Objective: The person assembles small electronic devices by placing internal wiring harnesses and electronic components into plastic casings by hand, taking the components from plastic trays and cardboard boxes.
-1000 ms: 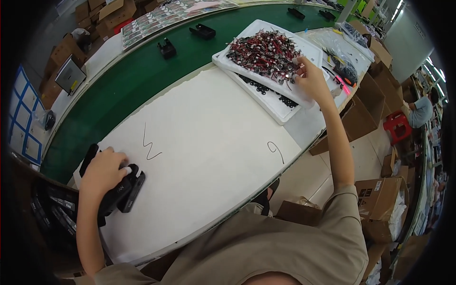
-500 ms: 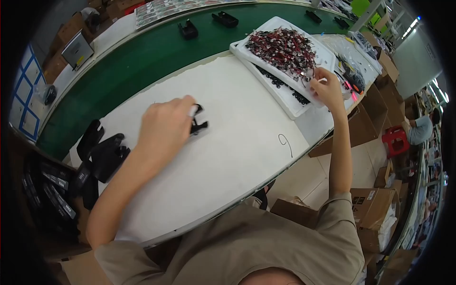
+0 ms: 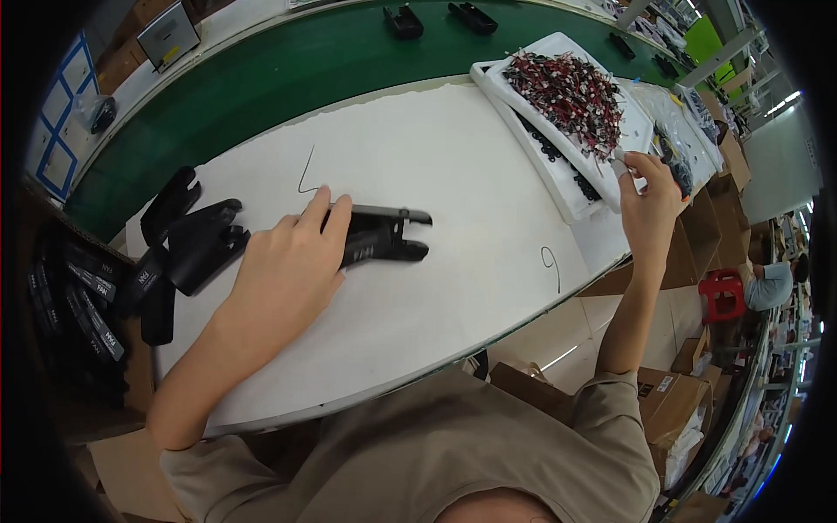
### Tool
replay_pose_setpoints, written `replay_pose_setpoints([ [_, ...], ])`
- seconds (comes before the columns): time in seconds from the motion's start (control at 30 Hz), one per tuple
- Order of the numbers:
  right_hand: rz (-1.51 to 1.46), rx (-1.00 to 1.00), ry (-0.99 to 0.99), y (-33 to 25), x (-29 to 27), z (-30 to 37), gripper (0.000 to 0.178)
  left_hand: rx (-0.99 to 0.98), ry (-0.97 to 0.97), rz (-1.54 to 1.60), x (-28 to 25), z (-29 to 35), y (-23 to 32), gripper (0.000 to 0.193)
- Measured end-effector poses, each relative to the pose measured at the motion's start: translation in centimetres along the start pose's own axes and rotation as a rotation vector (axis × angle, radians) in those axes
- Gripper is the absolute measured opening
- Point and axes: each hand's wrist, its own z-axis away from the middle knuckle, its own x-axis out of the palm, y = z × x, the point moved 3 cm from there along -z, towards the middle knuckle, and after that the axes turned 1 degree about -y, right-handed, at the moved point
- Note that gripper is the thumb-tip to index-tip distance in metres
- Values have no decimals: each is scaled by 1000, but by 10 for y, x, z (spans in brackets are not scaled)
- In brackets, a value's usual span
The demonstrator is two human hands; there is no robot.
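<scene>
My left hand (image 3: 292,261) is closed on a black plastic housing (image 3: 379,240) against the white table, its thumb and fingers over the left part. The housing's forked end points right. To the left of this hand lie several similar black housings (image 3: 193,244) in a loose heap. My right hand (image 3: 649,185) is at the near right corner of a white foam tray (image 3: 632,131), its thumb and forefinger pinched together. What sits between those fingertips is too small to make out. In the tray is a pile of small red-and-black wired parts (image 3: 571,98).
Under the tray a second white tray (image 3: 571,205) holds small black rings (image 3: 586,185). Thin wires (image 3: 551,261) lie on the white tabletop (image 3: 471,305). Beyond runs a green belt (image 3: 288,78) bearing black housings (image 3: 473,17). A box of black parts (image 3: 74,322) stands left.
The housing in my left hand has come into fuller view, its forked end farther right. My right hand stays by the tray corner with fingers pinched. The whole view has shifted slightly.
</scene>
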Motion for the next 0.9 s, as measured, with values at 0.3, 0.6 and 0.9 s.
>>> replay_pose_setpoints([
  [0.3,-912,136,-342,-75,35,13,13,210,570,91,-47,-2,18,40],
  [0.6,-1178,275,-509,-76,47,18,22,648,379,13,27,-16,76,13],
  [0.9,-1205,240,-606,-73,48,39,33,641,490,178,28,-33,46,13],
])
